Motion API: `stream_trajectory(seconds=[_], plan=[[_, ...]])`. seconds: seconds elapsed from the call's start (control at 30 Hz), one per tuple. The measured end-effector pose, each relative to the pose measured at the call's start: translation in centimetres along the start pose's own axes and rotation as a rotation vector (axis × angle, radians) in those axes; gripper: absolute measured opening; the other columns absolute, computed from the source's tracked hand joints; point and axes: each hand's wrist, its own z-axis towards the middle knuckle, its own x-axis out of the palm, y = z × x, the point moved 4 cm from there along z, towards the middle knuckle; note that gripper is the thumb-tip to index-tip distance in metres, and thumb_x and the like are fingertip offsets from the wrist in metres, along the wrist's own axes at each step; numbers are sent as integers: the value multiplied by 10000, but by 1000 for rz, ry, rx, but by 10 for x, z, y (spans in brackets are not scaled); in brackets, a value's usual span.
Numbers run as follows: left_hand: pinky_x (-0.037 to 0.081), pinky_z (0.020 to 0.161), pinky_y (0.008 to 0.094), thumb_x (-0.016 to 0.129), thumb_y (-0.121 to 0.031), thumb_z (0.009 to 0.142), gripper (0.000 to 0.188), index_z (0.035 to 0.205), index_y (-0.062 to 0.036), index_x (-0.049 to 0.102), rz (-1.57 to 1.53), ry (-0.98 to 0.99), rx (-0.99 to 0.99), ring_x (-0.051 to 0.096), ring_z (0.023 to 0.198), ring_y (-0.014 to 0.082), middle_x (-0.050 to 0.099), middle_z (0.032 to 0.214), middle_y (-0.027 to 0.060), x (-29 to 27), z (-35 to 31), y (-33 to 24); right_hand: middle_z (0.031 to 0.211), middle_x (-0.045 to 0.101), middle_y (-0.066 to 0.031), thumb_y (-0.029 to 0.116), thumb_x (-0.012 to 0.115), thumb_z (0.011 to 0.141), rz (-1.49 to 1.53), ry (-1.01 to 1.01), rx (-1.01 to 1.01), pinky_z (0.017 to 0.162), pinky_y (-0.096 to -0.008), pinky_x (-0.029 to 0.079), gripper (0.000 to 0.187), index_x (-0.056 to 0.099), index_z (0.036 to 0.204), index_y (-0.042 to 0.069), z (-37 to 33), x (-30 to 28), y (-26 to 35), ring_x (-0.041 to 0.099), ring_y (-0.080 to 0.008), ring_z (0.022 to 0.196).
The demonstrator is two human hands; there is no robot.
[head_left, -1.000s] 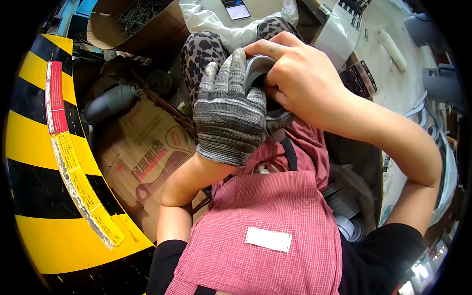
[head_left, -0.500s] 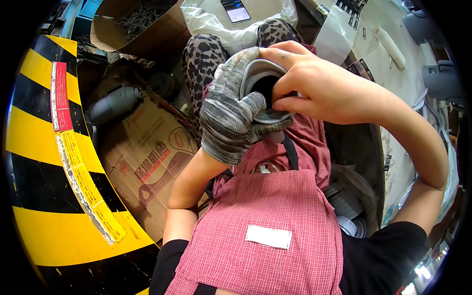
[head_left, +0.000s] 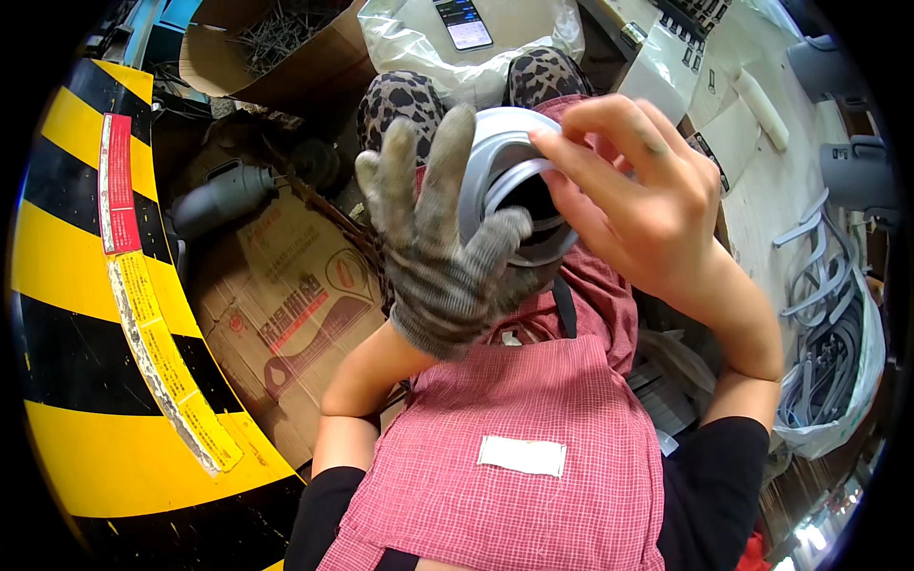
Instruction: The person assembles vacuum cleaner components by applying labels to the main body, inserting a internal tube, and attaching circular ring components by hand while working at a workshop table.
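My left hand point(head_left: 433, 252) wears a grey knit work glove, fingers spread upward, with the thumb hooked across a round grey metal ring part point(head_left: 495, 162). My right hand point(head_left: 633, 205) is bare and pinches the ring's upper rim with its fingertips. Both hands hold the ring up in front of my chest, above my red checked apron point(head_left: 514, 419). The ring's dark opening faces me, and the glove hides its left side.
A yellow and black striped barrier point(head_left: 86, 314) curves along the left. Flattened cardboard point(head_left: 286, 305) lies on the floor beside a grey pipe piece point(head_left: 224, 195). A box of nails point(head_left: 276, 38), a phone point(head_left: 462, 21) on plastic, and a bag of grey parts point(head_left: 828, 343) surround me.
Both hands have lifted the ring higher. The gloved fingers have opened and spread, and the bare hand has shifted from covering the ring to pinching its rim.
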Motion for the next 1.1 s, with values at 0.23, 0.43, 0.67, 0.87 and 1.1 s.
stream_trajectory(seconds=[0.23, 0.43, 0.67, 0.87, 1.1], plan=[[211, 1208, 576, 722, -414, 898, 471, 1326, -287, 573, 75, 25, 10, 362, 1449, 400, 541, 1428, 204, -46, 15, -13, 882, 658, -71, -27, 759, 753, 885, 414, 305, 566, -262, 456, 318, 765, 1067, 19, -4, -5, -2, 637, -121, 705], [121, 1215, 575, 662, -523, 869, 346, 1011, -214, 725, 15, 185, -40, 325, 1473, 389, 547, 1484, 120, -18, 36, 22, 1059, 579, 6, -35, 742, 713, 696, 308, 508, 629, -185, 423, 429, 731, 1134, 48, -4, 33, -28, 561, -53, 831], [154, 1188, 654, 632, -459, 902, 323, 965, -159, 735, 115, 282, 128, 446, 1406, 359, 576, 1432, 130, -2, 32, 12, 1057, 584, -8, -79, 672, 754, 774, 280, 504, 637, -206, 415, 251, 688, 993, -5, -6, 39, -30, 546, -55, 827], [315, 1111, 655, 712, -517, 818, 613, 1232, -66, 684, 156, 321, 47, 564, 1250, 351, 606, 1307, 178, 16, 20, 1, 999, 623, -44, -79, 675, 734, 526, 105, 391, 649, -254, 460, 362, 658, 1074, 45, -13, 50, -20, 562, -127, 752], [415, 1057, 515, 774, -556, 747, 776, 1335, -80, 604, 54, 464, -73, 551, 1268, 368, 576, 1368, 158, 19, 17, 5, 1328, 647, -167, 242, 848, 728, 519, 440, -113, 930, -424, 522, 226, 775, 801, 41, 0, 14, -40, 622, -334, 1127]])
